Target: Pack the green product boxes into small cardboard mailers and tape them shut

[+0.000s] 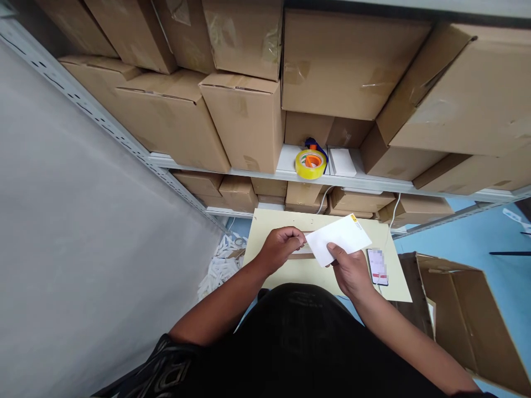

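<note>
My right hand [350, 271] grips a flat white envelope-like packet [338, 237], thumb on top and fingers underneath. A small yellow-orange mark with fine print sits at the packet's far right corner. At its left corner, my left hand [284, 246] is closed in a pinch, fingertips close to the edge. Whatever is between those fingertips, if anything, is too small to make out. Beneath both hands, a brown-edged flat item [301, 255] lies on the pale yellow table [269, 221], mostly covered by the packet and my left hand.
A phone [377, 267] with a lit screen lies right on the table. White paper strips [222, 265] are heaped on the floor at left. An open carton [464, 309] stands at right. Shelves ahead hold several cardboard boxes [244, 121], yellow tape [310, 166] and a white box [342, 162].
</note>
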Tool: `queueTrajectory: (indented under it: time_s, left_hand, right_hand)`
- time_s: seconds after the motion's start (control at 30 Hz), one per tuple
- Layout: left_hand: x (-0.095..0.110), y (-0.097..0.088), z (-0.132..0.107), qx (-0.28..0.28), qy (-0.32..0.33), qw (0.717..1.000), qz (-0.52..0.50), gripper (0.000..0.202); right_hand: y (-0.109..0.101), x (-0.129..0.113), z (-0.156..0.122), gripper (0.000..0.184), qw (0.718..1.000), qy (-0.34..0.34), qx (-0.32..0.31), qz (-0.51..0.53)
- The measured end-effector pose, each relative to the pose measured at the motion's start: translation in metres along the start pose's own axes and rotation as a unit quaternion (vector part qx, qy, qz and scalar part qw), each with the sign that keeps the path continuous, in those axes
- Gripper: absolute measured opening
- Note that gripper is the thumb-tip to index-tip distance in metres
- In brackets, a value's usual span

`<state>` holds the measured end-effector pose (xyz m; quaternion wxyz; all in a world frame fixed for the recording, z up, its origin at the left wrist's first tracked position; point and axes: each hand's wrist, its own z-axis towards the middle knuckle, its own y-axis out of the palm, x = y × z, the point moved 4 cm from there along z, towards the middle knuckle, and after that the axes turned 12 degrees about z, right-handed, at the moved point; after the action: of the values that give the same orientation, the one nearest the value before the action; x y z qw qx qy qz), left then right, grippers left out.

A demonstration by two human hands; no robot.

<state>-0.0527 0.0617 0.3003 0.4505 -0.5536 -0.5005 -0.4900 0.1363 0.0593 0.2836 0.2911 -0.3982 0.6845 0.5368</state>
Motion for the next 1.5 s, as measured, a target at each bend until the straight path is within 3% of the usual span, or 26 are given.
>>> queueTrajectory:
  time_s: [0.4, 0.77, 1.5]
  left_hand:
    - [-0.004, 0.006, 0.002, -0.02, -0.024, 0.999, 0.006, 0.016]
    - [-0.009, 0.01, 0.006, -0.015, -0.033, 0.999, 0.012, 0.017]
    - [-0.018, 0.015, 0.023, -0.007, -0.032, 0.999, -0.008, 0.017]
  right_hand:
    - [-0.008, 0.003, -0.002, 0.061, 1.0, 0.004, -0.005, -0.017]
    - [-0.015, 0.006, 0.004, 0.041, 0.999, 0.021, -0.004, -0.031]
    - [-0.019, 0.017, 0.018, 0.042, 0.995, 0.086, 0.04, 0.01]
